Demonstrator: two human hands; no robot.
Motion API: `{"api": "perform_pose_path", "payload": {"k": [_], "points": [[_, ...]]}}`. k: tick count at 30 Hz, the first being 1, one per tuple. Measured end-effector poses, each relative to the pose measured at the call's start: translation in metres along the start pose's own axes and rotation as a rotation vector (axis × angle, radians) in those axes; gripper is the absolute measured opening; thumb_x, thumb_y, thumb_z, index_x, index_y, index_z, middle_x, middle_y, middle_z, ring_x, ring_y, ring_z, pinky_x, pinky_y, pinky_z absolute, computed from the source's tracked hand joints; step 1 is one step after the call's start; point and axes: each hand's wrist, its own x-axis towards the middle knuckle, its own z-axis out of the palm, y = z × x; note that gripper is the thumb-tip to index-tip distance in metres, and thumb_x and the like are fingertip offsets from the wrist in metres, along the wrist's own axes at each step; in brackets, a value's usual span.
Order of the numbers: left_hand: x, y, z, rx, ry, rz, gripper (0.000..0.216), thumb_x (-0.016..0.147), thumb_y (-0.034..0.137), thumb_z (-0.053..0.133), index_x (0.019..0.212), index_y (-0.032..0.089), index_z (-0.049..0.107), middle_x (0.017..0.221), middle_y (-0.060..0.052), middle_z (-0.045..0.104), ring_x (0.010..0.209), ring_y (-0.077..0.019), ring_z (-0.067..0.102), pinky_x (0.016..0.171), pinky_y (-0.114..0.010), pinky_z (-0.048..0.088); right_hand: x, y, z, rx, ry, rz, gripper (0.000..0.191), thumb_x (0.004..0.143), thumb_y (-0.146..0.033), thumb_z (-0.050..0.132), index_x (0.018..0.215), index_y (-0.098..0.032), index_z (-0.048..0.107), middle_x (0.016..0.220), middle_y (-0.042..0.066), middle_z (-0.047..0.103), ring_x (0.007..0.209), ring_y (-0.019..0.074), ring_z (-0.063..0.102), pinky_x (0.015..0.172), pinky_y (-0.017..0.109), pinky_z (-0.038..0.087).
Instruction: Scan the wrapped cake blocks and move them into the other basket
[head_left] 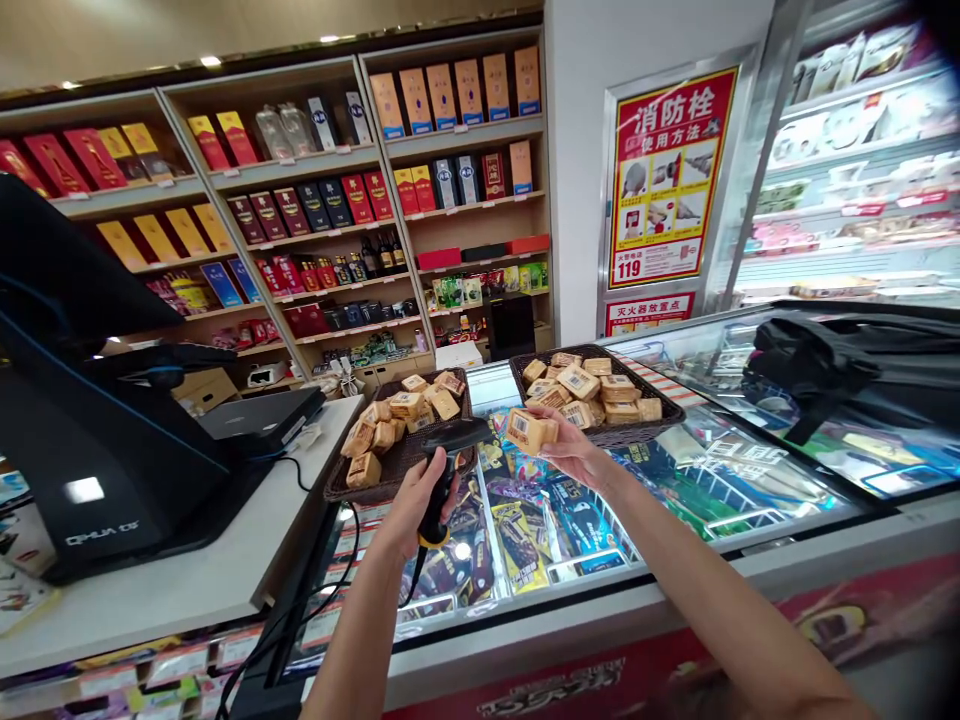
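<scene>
My left hand (417,500) is wrapped round the grip of a black barcode scanner (454,435), whose head points toward the right. In my right hand (571,450) is a small packaged snack (529,430), light brown with a barcode label facing the scanner. The pack is held just above the freezer, a short way from the scanner head. Behind my left hand stands a dark woven basket (341,478) partly filled with similar packs (405,404). A second woven basket (637,434), heaped with such packs (579,382), sits behind my right hand.
Both baskets rest on a glass-topped chest freezer (450,640) holding colourful ice-cream packs. At left, a counter (187,590) bears a black checkout terminal (97,430). The scanner's cable (352,540) trails leftward. A black bag (862,370) lies on the freezer's right end.
</scene>
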Motion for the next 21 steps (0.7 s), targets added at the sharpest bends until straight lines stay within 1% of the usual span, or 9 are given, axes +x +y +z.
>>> {"api": "perform_pose_path", "payload": {"k": [4,7,11,15,18,20,21], "points": [[0.003,-0.002,0.009,0.047,-0.026,0.008,0.053,0.078,0.070,0.065,0.088,0.017,0.059,0.066,0.002,0.054,0.041,-0.0060,0.039,0.038,-0.019,0.029,-0.008,-0.004,-0.004,-0.034,0.068,-0.010,0.067,0.061,-0.022,0.085,0.122,-0.032,0.059,0.134,0.003,0.061,0.119,0.0250,0.061,0.101,0.040,0.050],[0.005,-0.004,0.015,0.062,-0.024,0.014,0.053,0.075,0.070,0.067,0.084,0.018,0.057,0.065,0.002,0.054,0.041,-0.0063,0.040,0.038,-0.019,0.030,-0.012,-0.005,-0.004,-0.030,0.091,-0.006,0.067,0.060,-0.023,0.085,0.121,-0.032,0.060,0.133,0.004,0.061,0.119,0.0260,0.061,0.101,0.041,0.050],[0.009,-0.003,0.024,0.069,-0.043,0.020,0.051,0.077,0.068,0.068,0.077,0.019,0.053,0.063,0.003,0.053,0.041,-0.0056,0.039,0.038,-0.020,0.030,-0.016,-0.007,-0.005,-0.005,0.114,-0.007,0.066,0.060,-0.022,0.085,0.120,-0.031,0.060,0.131,0.004,0.062,0.117,0.0250,0.061,0.100,0.040,0.050],[0.017,-0.003,0.035,0.065,-0.063,0.010,0.052,0.077,0.068,0.068,0.073,0.019,0.051,0.064,0.003,0.053,0.041,-0.0059,0.041,0.037,-0.020,0.030,-0.022,-0.015,-0.005,-0.049,0.128,-0.042,0.066,0.060,-0.022,0.086,0.120,-0.033,0.060,0.132,0.003,0.060,0.118,0.0247,0.061,0.097,0.038,0.052],[0.024,-0.004,0.044,0.032,-0.099,0.023,0.052,0.077,0.068,0.067,0.074,0.019,0.051,0.064,0.003,0.052,0.041,-0.0058,0.040,0.037,-0.020,0.029,-0.027,-0.030,-0.007,-0.131,0.172,-0.125,0.066,0.061,-0.023,0.086,0.120,-0.033,0.059,0.135,0.003,0.057,0.121,0.0250,0.059,0.097,0.038,0.052],[0.028,-0.005,0.048,0.015,-0.098,0.030,0.052,0.076,0.068,0.068,0.075,0.019,0.052,0.063,0.003,0.052,0.040,-0.0058,0.040,0.037,-0.020,0.029,-0.028,-0.045,-0.017,-0.201,0.271,-0.247,0.065,0.063,-0.025,0.086,0.120,-0.033,0.057,0.135,0.003,0.057,0.122,0.0247,0.058,0.099,0.039,0.051],[0.029,-0.005,0.049,0.014,-0.095,0.030,0.053,0.075,0.069,0.069,0.075,0.019,0.052,0.063,0.003,0.052,0.040,-0.0058,0.039,0.037,-0.020,0.029,-0.027,-0.054,-0.027,-0.239,0.344,-0.320,0.064,0.062,-0.026,0.086,0.119,-0.033,0.056,0.133,0.003,0.058,0.121,0.0240,0.059,0.100,0.039,0.051]]}}
